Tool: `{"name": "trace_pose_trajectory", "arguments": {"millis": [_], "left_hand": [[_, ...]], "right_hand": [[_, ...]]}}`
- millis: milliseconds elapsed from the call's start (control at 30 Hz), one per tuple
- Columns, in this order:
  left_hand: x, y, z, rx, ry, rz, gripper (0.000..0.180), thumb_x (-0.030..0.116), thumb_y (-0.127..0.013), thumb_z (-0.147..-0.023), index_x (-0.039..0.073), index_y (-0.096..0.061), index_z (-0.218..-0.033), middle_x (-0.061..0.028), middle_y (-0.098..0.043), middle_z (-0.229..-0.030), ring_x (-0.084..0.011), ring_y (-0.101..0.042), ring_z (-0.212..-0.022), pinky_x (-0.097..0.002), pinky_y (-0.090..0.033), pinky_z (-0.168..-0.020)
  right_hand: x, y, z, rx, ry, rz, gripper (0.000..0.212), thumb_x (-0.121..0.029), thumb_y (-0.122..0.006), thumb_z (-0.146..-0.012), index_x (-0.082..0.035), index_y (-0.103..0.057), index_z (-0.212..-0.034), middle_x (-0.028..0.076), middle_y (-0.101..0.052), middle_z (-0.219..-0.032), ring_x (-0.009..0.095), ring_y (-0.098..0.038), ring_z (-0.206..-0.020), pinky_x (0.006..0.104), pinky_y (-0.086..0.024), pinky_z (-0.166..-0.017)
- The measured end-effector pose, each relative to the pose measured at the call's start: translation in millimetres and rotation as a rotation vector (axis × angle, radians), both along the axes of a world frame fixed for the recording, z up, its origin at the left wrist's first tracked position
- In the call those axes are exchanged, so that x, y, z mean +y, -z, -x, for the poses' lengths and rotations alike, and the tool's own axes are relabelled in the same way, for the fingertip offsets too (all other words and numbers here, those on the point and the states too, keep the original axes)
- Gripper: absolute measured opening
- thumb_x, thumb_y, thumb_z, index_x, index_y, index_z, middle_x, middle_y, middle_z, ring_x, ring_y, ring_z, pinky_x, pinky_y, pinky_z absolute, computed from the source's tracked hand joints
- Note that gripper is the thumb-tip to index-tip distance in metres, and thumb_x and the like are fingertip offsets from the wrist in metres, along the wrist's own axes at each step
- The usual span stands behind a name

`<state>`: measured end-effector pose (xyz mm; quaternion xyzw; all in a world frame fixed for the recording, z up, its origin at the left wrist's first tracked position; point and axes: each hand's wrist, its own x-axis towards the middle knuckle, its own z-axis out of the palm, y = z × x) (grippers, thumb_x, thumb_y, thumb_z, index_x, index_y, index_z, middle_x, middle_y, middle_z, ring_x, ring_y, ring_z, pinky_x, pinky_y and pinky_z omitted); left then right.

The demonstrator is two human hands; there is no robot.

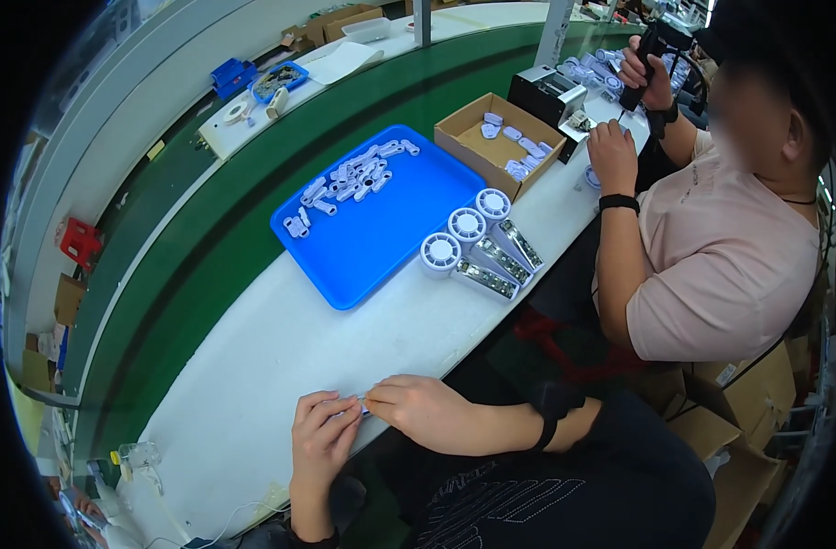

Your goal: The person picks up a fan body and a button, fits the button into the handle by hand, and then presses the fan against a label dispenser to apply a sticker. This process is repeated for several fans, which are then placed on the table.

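Observation:
Close to the near edge of the white table, my left hand and my right hand meet, fingers closed. Between their fingertips is a small pale plastic piece, mostly hidden by the fingers. Beyond my hands lies a blue tray with a pile of small white plastic parts at its far side. Right of the tray, three white handheld fans lie side by side, their handles uncovered and green circuit boards showing.
A cardboard box with several white parts stands behind the fans. On the right, a co-worker in a pink shirt holds a black power tool beside a black machine. A green conveyor belt curves along the table's far side.

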<state>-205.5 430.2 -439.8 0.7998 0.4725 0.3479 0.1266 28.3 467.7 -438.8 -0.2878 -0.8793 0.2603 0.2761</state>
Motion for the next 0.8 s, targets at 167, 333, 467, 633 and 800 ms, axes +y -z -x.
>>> {"name": "trace_pose_trajectory", "arguments": {"millis": [167,333,467,633,800], "left_hand": [[-1,-5,-1,0.015,0.001,0.004,0.025,0.000,-0.087,-0.079,0.006,-0.082,-0.102,-0.0058,-0.079,-0.108,-0.0323,-0.069,-0.105,-0.0406,-0.060,-0.088],[-3,4,-1,-0.008,0.013,-0.052,0.025,0.000,-0.088,-0.078,0.006,-0.083,-0.103,-0.0059,-0.078,-0.108,-0.0319,-0.069,-0.105,-0.0403,-0.060,-0.087],[-2,4,3,-0.009,0.042,-0.065,0.026,0.001,-0.088,-0.078,0.005,-0.083,-0.103,-0.0059,-0.078,-0.108,-0.0316,-0.069,-0.105,-0.0403,-0.060,-0.086],[1,2,8,0.011,0.076,-0.021,0.030,0.002,-0.089,-0.076,0.005,-0.083,-0.105,-0.0067,-0.078,-0.110,-0.0334,-0.068,-0.106,-0.0417,-0.059,-0.089],[-5,11,0,-0.034,0.004,-0.043,0.027,0.001,-0.089,-0.075,0.004,-0.083,-0.102,-0.0075,-0.079,-0.109,-0.0333,-0.069,-0.107,-0.0426,-0.058,-0.092]], "right_hand": [[-8,-7,2,-0.040,0.039,-0.087,0.033,-0.002,-0.070,-0.085,0.009,-0.074,-0.116,0.016,-0.074,-0.114,0.031,-0.071,-0.109,0.0382,-0.060,-0.097],[-14,12,0,0.090,0.085,-0.149,0.036,-0.002,-0.071,-0.082,0.011,-0.073,-0.116,0.018,-0.073,-0.117,0.031,-0.071,-0.114,0.0391,-0.059,-0.100],[-22,6,3,0.026,0.119,-0.280,0.037,-0.002,-0.072,-0.081,0.010,-0.074,-0.115,0.019,-0.074,-0.120,0.032,-0.071,-0.116,0.0408,-0.059,-0.103],[-20,13,7,-0.010,0.115,-0.317,0.035,-0.007,-0.070,-0.081,0.009,-0.072,-0.112,0.018,-0.073,-0.120,0.032,-0.070,-0.114,0.0389,-0.057,-0.100],[-17,21,5,0.141,0.128,-0.318,0.030,-0.005,-0.074,-0.084,0.006,-0.075,-0.111,0.017,-0.075,-0.115,0.032,-0.072,-0.107,0.0395,-0.058,-0.096]]}}
